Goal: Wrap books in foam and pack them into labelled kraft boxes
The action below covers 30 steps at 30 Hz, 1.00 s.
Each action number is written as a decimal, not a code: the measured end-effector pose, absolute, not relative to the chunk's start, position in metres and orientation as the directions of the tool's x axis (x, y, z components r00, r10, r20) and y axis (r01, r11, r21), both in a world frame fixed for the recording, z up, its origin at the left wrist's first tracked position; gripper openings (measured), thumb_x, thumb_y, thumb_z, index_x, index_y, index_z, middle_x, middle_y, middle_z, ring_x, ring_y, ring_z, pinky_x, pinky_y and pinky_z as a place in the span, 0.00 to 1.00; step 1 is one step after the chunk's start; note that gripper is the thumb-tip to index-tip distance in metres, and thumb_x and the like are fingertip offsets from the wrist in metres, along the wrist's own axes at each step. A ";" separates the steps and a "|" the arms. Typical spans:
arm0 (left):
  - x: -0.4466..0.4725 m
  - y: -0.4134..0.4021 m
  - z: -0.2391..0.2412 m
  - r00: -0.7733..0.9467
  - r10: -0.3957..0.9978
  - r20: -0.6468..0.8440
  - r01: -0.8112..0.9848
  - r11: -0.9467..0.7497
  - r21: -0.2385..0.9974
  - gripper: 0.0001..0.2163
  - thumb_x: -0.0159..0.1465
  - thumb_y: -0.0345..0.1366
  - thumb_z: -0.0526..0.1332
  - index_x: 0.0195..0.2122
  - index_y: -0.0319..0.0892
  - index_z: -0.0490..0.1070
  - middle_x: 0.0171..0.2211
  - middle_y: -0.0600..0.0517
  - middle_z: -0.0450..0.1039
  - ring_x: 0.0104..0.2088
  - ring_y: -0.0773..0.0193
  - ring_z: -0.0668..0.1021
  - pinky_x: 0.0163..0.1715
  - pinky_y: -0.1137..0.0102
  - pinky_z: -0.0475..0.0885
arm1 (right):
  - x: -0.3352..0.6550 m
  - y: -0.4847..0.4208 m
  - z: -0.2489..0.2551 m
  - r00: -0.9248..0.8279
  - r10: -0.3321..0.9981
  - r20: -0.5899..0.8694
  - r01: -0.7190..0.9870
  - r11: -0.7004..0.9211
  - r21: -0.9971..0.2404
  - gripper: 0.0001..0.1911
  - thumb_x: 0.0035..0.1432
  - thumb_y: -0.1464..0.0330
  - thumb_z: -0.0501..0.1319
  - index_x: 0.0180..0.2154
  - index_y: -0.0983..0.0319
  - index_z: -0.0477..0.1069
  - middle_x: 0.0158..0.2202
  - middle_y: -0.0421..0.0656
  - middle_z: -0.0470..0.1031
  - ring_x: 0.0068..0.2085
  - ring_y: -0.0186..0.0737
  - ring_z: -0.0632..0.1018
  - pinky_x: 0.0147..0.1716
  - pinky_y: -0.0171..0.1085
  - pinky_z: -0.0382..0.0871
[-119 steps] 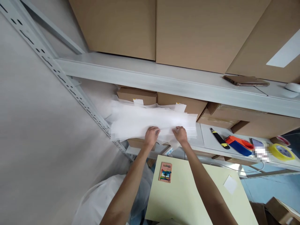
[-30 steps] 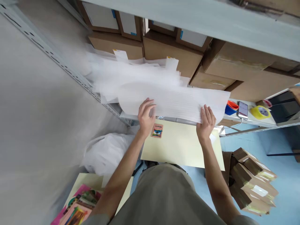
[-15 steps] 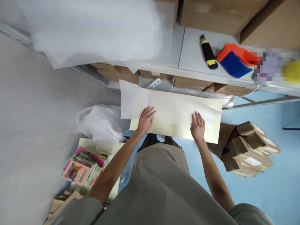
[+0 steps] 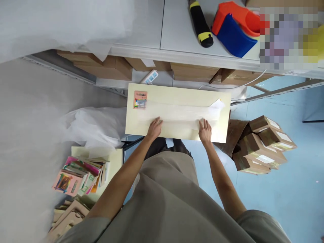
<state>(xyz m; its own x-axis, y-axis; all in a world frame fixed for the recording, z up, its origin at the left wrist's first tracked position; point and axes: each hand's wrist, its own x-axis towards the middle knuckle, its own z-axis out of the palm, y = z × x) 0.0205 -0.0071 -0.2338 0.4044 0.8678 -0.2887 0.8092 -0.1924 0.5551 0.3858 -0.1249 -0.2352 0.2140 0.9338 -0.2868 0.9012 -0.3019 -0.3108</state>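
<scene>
A thin, white, translucent sheet [image 4: 177,114] spread over the middle of the pale-yellow rectangular counter [image 4: 131,126], the left hand [image 4: 155,128] and right hand [image 4: 205,131] at its near side (whether they pinched it, I couldn't tell). Smoothing it seemed to call for light, even pressure, parallel to the counter's near edge, without nudging the small pink pictured booklet [image 4: 140,100] by the far-left corner.

A pale yellow tabletop [image 4: 177,91] bears a thin white sheet [image 4: 179,113], a pink booklet [image 4: 140,97] and a small white card [image 4: 216,103].
</scene>
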 end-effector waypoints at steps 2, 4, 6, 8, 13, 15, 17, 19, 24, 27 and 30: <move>0.021 -0.009 -0.235 0.420 0.825 -0.379 0.853 -0.216 0.476 0.24 0.74 0.34 0.53 0.68 0.37 0.74 0.77 0.35 0.63 0.77 0.44 0.65 0.75 0.46 0.64 | 0.387 -0.128 -0.239 0.221 0.919 -0.326 0.907 -0.317 -0.277 0.35 0.71 0.76 0.50 0.76 0.65 0.63 0.81 0.59 0.57 0.81 0.56 0.58 0.75 0.59 0.56; 0.021 -0.010 -0.234 0.435 0.778 -0.453 0.878 -0.255 0.404 0.26 0.77 0.39 0.54 0.73 0.36 0.69 0.80 0.35 0.54 0.80 0.42 0.60 0.76 0.48 0.62 | 0.385 -0.130 -0.240 0.217 0.905 -0.366 0.914 -0.320 -0.250 0.35 0.73 0.69 0.55 0.78 0.65 0.59 0.82 0.60 0.51 0.81 0.60 0.55 0.75 0.60 0.55; 0.019 -0.009 -0.231 0.453 0.748 -0.486 0.882 -0.293 0.370 0.32 0.76 0.48 0.60 0.76 0.36 0.64 0.82 0.35 0.47 0.81 0.40 0.56 0.77 0.49 0.60 | 0.377 -0.131 -0.239 0.192 0.899 -0.394 0.920 -0.304 -0.246 0.41 0.74 0.58 0.61 0.80 0.65 0.55 0.83 0.62 0.46 0.82 0.65 0.51 0.76 0.63 0.53; 0.016 -0.006 -0.228 0.466 0.739 -0.487 0.877 -0.315 0.363 0.40 0.72 0.55 0.65 0.78 0.37 0.61 0.83 0.34 0.43 0.82 0.37 0.53 0.77 0.48 0.59 | 0.364 -0.130 -0.237 0.149 0.907 -0.393 0.924 -0.269 -0.271 0.49 0.72 0.49 0.65 0.81 0.65 0.52 0.84 0.62 0.42 0.83 0.67 0.48 0.76 0.64 0.51; 0.006 0.006 -0.226 0.423 0.764 -0.486 0.900 -0.293 0.324 0.41 0.74 0.54 0.63 0.80 0.34 0.56 0.83 0.31 0.39 0.82 0.33 0.51 0.76 0.45 0.59 | 0.313 -0.115 -0.233 0.070 0.930 -0.360 0.907 -0.210 -0.366 0.47 0.73 0.45 0.63 0.80 0.61 0.55 0.84 0.59 0.40 0.83 0.66 0.46 0.77 0.63 0.50; 0.003 0.010 -0.227 0.415 0.766 -0.492 0.905 -0.292 0.309 0.39 0.75 0.51 0.62 0.80 0.34 0.56 0.83 0.32 0.39 0.82 0.34 0.51 0.76 0.45 0.60 | 0.288 -0.103 -0.233 0.049 0.930 -0.364 0.895 -0.203 -0.398 0.44 0.74 0.47 0.62 0.80 0.61 0.56 0.84 0.59 0.41 0.83 0.66 0.47 0.77 0.63 0.50; 0.000 0.013 -0.228 0.421 0.764 -0.489 0.902 -0.299 0.311 0.38 0.75 0.49 0.62 0.80 0.35 0.57 0.83 0.33 0.39 0.82 0.35 0.51 0.76 0.46 0.60 | 0.262 -0.089 -0.234 0.018 0.930 -0.367 0.884 -0.186 -0.428 0.42 0.76 0.48 0.61 0.80 0.61 0.56 0.84 0.59 0.41 0.83 0.66 0.46 0.77 0.63 0.49; -0.002 0.014 -0.230 0.431 0.758 -0.490 0.897 -0.302 0.322 0.36 0.75 0.46 0.62 0.79 0.36 0.58 0.83 0.34 0.41 0.82 0.36 0.51 0.76 0.46 0.61 | 0.236 -0.075 -0.234 -0.022 0.929 -0.369 0.876 -0.160 -0.455 0.41 0.77 0.50 0.60 0.80 0.62 0.56 0.84 0.59 0.41 0.83 0.65 0.46 0.78 0.62 0.49; -0.016 0.017 -0.233 0.469 0.728 -0.499 0.876 -0.310 0.370 0.33 0.73 0.39 0.62 0.78 0.36 0.61 0.83 0.34 0.45 0.82 0.38 0.53 0.77 0.46 0.61 | 0.190 -0.052 -0.237 -0.081 0.913 -0.401 0.869 -0.133 -0.477 0.37 0.77 0.55 0.60 0.79 0.61 0.58 0.84 0.57 0.41 0.84 0.61 0.46 0.78 0.60 0.50; -0.033 0.022 -0.235 0.528 0.703 -0.477 0.836 -0.331 0.438 0.31 0.73 0.35 0.60 0.77 0.39 0.62 0.83 0.38 0.47 0.82 0.43 0.54 0.77 0.49 0.61 | 0.188 -0.054 -0.239 -0.067 0.904 -0.422 0.881 -0.145 -0.450 0.35 0.77 0.58 0.59 0.78 0.61 0.60 0.84 0.55 0.42 0.84 0.58 0.47 0.78 0.59 0.52; -0.052 0.030 -0.238 0.576 0.670 -0.467 0.795 -0.329 0.509 0.30 0.72 0.34 0.58 0.76 0.40 0.64 0.83 0.42 0.47 0.82 0.46 0.55 0.77 0.51 0.62 | 0.201 -0.060 -0.239 -0.049 0.901 -0.431 0.897 -0.150 -0.416 0.34 0.78 0.61 0.56 0.79 0.59 0.59 0.85 0.50 0.43 0.83 0.53 0.49 0.77 0.56 0.55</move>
